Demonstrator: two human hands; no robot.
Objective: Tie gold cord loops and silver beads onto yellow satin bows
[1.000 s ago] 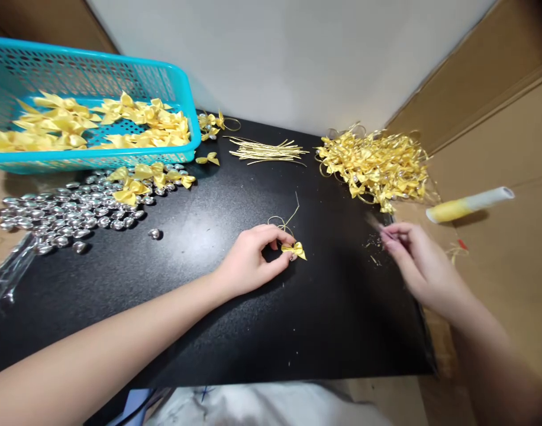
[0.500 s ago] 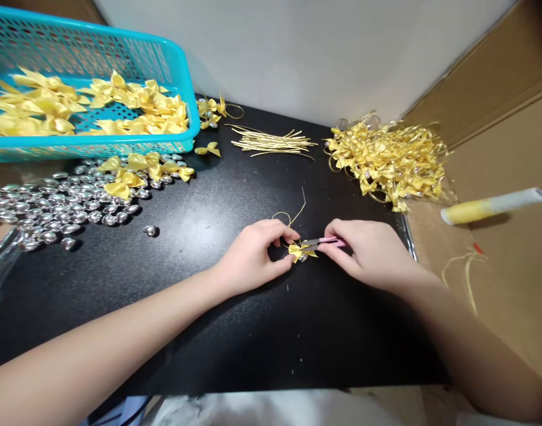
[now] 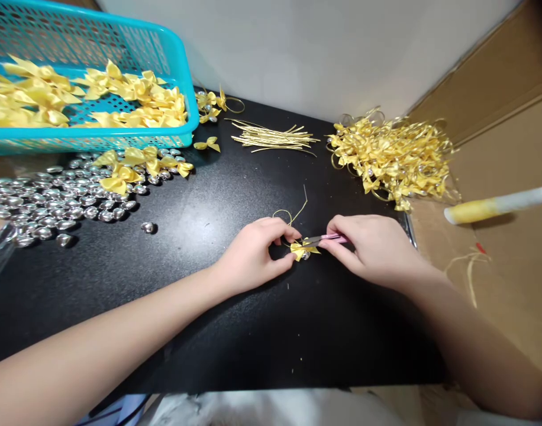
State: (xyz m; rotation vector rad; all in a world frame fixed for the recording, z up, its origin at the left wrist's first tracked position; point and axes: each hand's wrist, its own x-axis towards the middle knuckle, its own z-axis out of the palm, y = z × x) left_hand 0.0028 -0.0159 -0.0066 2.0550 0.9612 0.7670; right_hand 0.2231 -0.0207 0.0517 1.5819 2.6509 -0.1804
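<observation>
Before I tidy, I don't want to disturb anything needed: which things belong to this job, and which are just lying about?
Likely job: held bow, pink-handled tool, silver beads, gold ties, bow basket, bow pile.
Likely lying about: white-yellow tube, loose strands.

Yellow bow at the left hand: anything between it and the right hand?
Only the pink-handled tool gripped in the right hand; its dark tip reaches over the yellow bow. Nothing else visible stands between them. The left hand pinches the bow from the opposite side, outside that gap.
</observation>
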